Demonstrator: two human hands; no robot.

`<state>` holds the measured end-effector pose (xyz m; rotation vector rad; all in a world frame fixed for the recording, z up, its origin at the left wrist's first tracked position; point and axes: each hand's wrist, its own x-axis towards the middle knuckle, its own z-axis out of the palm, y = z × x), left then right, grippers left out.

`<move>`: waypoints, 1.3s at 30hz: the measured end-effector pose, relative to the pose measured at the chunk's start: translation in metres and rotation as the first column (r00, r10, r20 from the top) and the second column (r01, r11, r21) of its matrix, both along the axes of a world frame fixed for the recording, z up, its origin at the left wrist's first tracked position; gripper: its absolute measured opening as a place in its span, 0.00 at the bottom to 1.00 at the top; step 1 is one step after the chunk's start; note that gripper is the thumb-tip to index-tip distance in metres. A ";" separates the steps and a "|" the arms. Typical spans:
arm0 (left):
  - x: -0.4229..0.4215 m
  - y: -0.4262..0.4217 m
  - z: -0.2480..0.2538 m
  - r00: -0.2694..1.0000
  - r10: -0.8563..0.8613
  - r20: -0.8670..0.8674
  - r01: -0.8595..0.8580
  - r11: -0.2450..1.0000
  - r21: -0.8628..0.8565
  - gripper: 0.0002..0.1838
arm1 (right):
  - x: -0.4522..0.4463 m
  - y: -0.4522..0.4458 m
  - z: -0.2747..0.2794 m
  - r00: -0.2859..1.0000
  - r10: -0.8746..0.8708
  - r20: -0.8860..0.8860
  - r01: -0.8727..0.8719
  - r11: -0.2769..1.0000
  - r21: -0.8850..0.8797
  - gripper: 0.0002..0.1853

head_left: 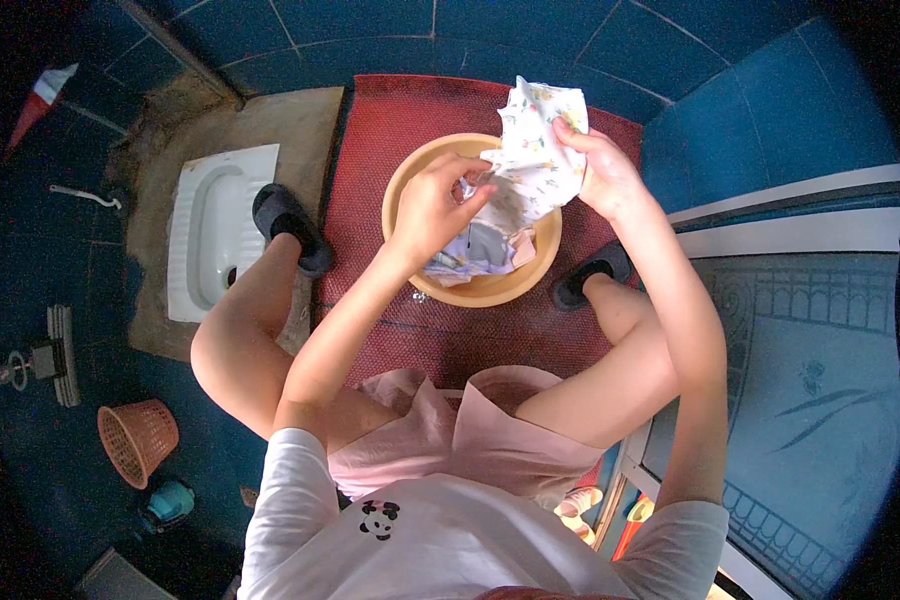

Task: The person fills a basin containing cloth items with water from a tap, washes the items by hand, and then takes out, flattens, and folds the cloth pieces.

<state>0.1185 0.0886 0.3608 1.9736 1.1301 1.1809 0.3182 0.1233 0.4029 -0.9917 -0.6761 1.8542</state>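
Observation:
A white cloth (542,150) printed with small flowers hangs above a yellow basin (398,250). My right hand (602,172) grips its right side, with the thumb pressed on the front. My left hand (440,205) is at the cloth's left edge, fingers curled and thumb bent in towards them as in a pinch. Its fingertips meet the cloth's edge, though the exact contact is partly hidden. Inside the basin, under the cloth, lie crumpled purple-grey and pink fabrics (485,250).
The basin stands on a red textured mat (400,110) between two dark slippers (292,230). A white squat toilet (220,200) is at left. An orange mesh basket (138,440) stands lower left. A patterned glass door (800,370) is at right, and blue tiled walls surround the space.

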 end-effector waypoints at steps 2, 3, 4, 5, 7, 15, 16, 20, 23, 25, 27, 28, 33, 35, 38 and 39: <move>0.001 0.000 -0.001 0.999 0.036 -0.016 -0.036 0.999 -0.002 0.11 | -0.002 -0.001 0.000 1.000 0.005 0.003 -0.005 1.000 -0.007 0.15; 0.001 0.000 -0.002 0.998 0.050 -0.036 -0.050 0.999 0.002 0.11 | -0.003 -0.001 -0.001 1.000 0.010 0.006 -0.010 1.000 -0.013 0.15; 0.001 0.000 -0.004 0.996 0.064 -0.056 -0.064 0.998 0.005 0.12 | -0.003 -0.002 -0.001 1.000 0.010 0.006 -0.010 1.000 -0.013 0.15; 0.001 0.000 -0.005 0.996 0.064 -0.055 -0.064 0.998 0.005 0.12 | -0.003 -0.002 -0.001 0.999 0.023 0.022 -0.022 0.999 -0.032 0.15; 0.001 -0.001 -0.007 0.990 0.070 -0.126 -0.072 0.997 -0.011 0.09 | -0.005 -0.003 0.000 0.999 0.037 0.038 -0.035 0.998 -0.050 0.15; -0.011 0.007 -0.005 0.998 0.021 -0.065 -0.022 0.999 -0.027 0.04 | 0.000 -0.002 -0.002 0.984 -0.031 0.177 0.021 0.998 0.062 0.15; -0.013 0.008 -0.002 0.999 0.012 -0.045 -0.014 0.998 -0.064 0.04 | 0.001 -0.001 -0.003 0.984 -0.031 0.177 0.021 0.998 0.062 0.15; -0.022 0.014 0.005 0.999 0.028 -0.044 -0.027 0.999 0.029 0.04 | 0.005 0.000 -0.007 0.947 -0.088 0.308 0.046 0.989 0.140 0.14; -0.028 0.016 0.014 0.999 0.029 -0.026 -0.028 0.999 0.036 0.04 | 0.010 0.005 -0.014 0.928 -0.113 0.354 0.051 0.982 0.180 0.13; -0.030 0.016 0.022 0.999 0.052 0.005 -0.052 0.999 0.008 0.05 | 0.014 0.005 -0.016 0.920 -0.134 0.368 0.060 0.977 0.205 0.13; -0.035 0.019 0.025 0.995 0.069 0.078 -0.069 0.998 -0.008 0.05 | 0.016 0.005 -0.016 0.901 -0.155 0.405 0.076 0.976 0.203 0.13; -0.038 0.020 0.027 0.995 0.069 0.078 -0.069 0.998 -0.008 0.05 | 0.018 0.006 -0.017 0.901 -0.155 0.405 0.076 0.976 0.204 0.13; -0.057 0.030 0.027 0.933 0.217 0.286 -0.198 0.976 -0.096 0.04 | 0.023 0.008 -0.019 0.889 -0.169 0.426 0.062 0.965 0.253 0.13; -0.062 0.032 0.027 0.912 0.236 0.336 -0.204 0.970 -0.129 0.04 | 0.024 0.008 -0.017 0.886 -0.148 0.440 0.045 0.971 0.236 0.14; -0.068 0.033 0.030 0.875 0.286 0.390 -0.243 0.957 -0.156 0.06 | 0.024 0.009 -0.015 0.885 -0.129 0.448 0.035 0.977 0.211 0.15; -0.069 0.033 0.031 0.853 0.301 0.427 -0.238 0.951 -0.195 0.06 | 0.025 0.009 -0.015 0.887 -0.131 0.444 0.043 0.978 0.204 0.15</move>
